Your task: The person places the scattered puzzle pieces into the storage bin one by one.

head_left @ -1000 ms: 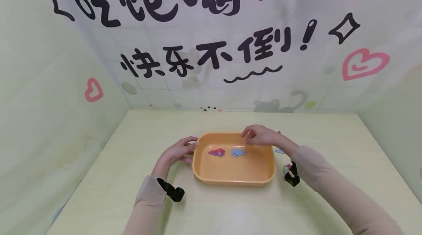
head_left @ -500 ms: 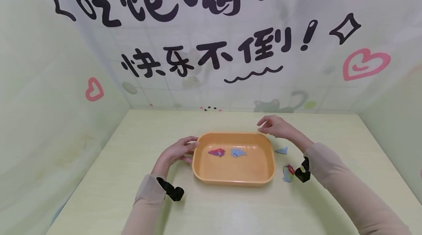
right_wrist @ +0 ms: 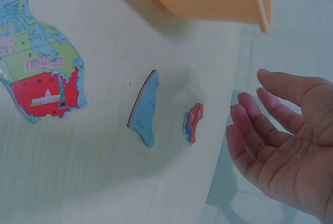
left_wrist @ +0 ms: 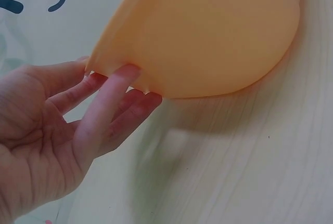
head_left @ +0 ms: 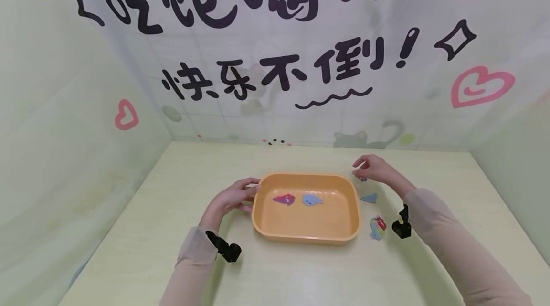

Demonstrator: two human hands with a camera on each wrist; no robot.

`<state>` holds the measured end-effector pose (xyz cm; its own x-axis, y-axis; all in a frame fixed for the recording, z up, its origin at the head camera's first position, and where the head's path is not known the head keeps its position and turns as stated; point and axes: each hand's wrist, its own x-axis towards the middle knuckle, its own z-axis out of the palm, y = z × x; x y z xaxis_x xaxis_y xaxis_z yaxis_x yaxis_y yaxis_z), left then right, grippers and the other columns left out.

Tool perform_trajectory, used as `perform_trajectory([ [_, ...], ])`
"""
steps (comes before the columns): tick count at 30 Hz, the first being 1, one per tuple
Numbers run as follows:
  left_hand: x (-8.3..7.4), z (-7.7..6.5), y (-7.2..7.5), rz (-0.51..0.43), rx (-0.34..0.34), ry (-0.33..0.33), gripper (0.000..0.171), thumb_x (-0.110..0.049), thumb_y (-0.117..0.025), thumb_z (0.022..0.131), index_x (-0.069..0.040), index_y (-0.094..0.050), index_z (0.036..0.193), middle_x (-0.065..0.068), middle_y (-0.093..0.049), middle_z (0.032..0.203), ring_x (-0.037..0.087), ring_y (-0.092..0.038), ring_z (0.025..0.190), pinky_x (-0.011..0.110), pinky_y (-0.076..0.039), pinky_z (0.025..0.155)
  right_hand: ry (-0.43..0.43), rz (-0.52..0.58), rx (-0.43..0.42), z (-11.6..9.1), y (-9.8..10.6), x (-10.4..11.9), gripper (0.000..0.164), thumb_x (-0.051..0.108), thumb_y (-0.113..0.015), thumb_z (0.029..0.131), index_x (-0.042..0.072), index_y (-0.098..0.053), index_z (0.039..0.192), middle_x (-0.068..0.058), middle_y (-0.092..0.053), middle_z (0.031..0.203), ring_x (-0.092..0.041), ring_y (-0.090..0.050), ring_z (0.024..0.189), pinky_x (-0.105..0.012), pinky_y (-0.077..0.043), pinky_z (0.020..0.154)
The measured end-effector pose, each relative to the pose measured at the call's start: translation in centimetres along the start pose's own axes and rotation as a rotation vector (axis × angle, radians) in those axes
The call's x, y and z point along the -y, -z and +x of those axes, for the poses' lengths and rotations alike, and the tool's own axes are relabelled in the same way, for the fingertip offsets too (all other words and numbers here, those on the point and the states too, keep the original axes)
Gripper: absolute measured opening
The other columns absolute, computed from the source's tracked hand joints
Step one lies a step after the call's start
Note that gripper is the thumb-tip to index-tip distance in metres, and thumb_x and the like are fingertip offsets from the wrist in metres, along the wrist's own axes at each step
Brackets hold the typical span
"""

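Observation:
My left hand (head_left: 234, 197) holds the left wall of an orange plastic tray (head_left: 301, 239); in the left wrist view its thumb lies against the outer wall while other fingers reach the edge. Beyond the tray's far right corner hovers my right hand (head_left: 373, 168), empty, with loosely bent fingers. Partly hidden under it is a small red and blue map puzzle piece (right_wrist: 193, 123), shown whole in the right wrist view. A blue triangular piece (right_wrist: 144, 108) lies nearer, and a larger North America map piece (right_wrist: 47, 63) lies beyond that.
Inside the tray are a red and purple puzzle piece (head_left: 284, 199) and a light blue piece (head_left: 312, 200). The pale wooden table (head_left: 193, 167) ends at a printed cloth backdrop (head_left: 240, 124), with more cloth on both sides.
My right hand has moved out of the tray, over its far right corner, and right above the small piece. The left hand stays on the tray; the pieces have not moved.

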<state>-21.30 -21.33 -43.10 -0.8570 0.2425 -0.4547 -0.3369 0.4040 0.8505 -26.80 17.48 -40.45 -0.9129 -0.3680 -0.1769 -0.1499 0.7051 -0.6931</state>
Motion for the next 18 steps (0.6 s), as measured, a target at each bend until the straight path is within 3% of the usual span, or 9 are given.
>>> perform_trajectory([
  [4,0.0,0.0,0.0,0.0,-0.004,-0.001,0.041,-0.03,-0.046,0.096,-0.012,-0.043,0.133,0.019,-0.051,0.128,0.026,-0.061,0.105,0.031,-0.058,0.064,-0.015,-0.018,-0.012,0.1,-0.1,-0.4,0.032,0.014,-0.059,0.088,-0.011,-0.054,0.107,-0.021,-0.066,0.085,-0.033,-0.064,0.078,-0.027,-0.051,0.064],
  [13,-0.1,-0.3,0.1,0.008,-0.017,-0.003,0.041,-0.03,-0.046,0.096,-0.012,-0.044,0.133,0.019,-0.051,0.127,0.026,-0.06,0.105,0.031,-0.058,0.063,-0.047,-0.066,-0.054,0.3,-0.4,-1.6,0.035,0.011,-0.065,0.083,-0.013,-0.053,0.105,-0.025,-0.062,0.091,-0.03,-0.061,0.08,-0.03,-0.051,0.065],
  [15,0.0,-0.2,0.0,0.008,-0.014,-0.006,0.04,-0.03,-0.046,0.096,-0.012,-0.044,0.132,0.019,-0.052,0.126,0.025,-0.061,0.103,0.032,-0.058,0.063,-0.084,-0.084,-0.074,0.8,-0.4,-2.8,0.042,0.016,-0.069,0.079,-0.012,-0.054,0.106,-0.026,-0.06,0.094,-0.03,-0.058,0.082,-0.033,-0.05,0.067],
  [18,0.0,-0.3,-0.1,0.003,-0.007,-0.014,0.04,-0.029,-0.046,0.096,-0.011,-0.044,0.132,0.019,-0.053,0.125,0.025,-0.062,0.101,0.032,-0.058,0.064,-0.111,-0.093,-0.088,2.7,-0.7,-6.8,0.054,0.028,-0.075,0.074,-0.01,-0.055,0.107,-0.024,-0.058,0.098,-0.031,-0.054,0.085,-0.038,-0.049,0.071],
])
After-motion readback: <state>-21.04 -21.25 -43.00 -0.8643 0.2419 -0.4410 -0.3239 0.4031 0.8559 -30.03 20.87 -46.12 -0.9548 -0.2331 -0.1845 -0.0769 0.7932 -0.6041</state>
